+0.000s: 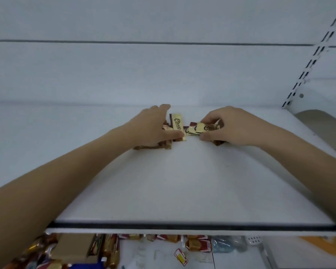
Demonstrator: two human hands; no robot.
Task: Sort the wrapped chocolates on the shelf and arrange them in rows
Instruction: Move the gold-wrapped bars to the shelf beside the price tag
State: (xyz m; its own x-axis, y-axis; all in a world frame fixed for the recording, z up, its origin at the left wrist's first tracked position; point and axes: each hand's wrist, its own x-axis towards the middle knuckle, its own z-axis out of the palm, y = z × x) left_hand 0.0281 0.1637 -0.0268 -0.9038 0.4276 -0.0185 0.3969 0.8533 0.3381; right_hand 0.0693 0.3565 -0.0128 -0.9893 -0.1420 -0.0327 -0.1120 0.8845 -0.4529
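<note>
A small cluster of wrapped chocolates lies near the back of the white shelf (182, 181). A cream and gold "Choco" bar (177, 122) lies flat between my hands. My left hand (153, 127) rests flat over brown-wrapped chocolates (153, 146), its thumb touching the cream bar's lower end. My right hand (225, 127) pinches another cream and gold chocolate (197, 129) between thumb and fingers. More brown wrappers (218, 142) peek out under the right hand; how many is hidden.
The shelf's front edge carries a black strip (182, 227). A slotted upright (308, 61) rises at the right. The lower shelf holds several mixed sweets (198, 244) and a brown box (72, 247). The back wall stands right behind the chocolates.
</note>
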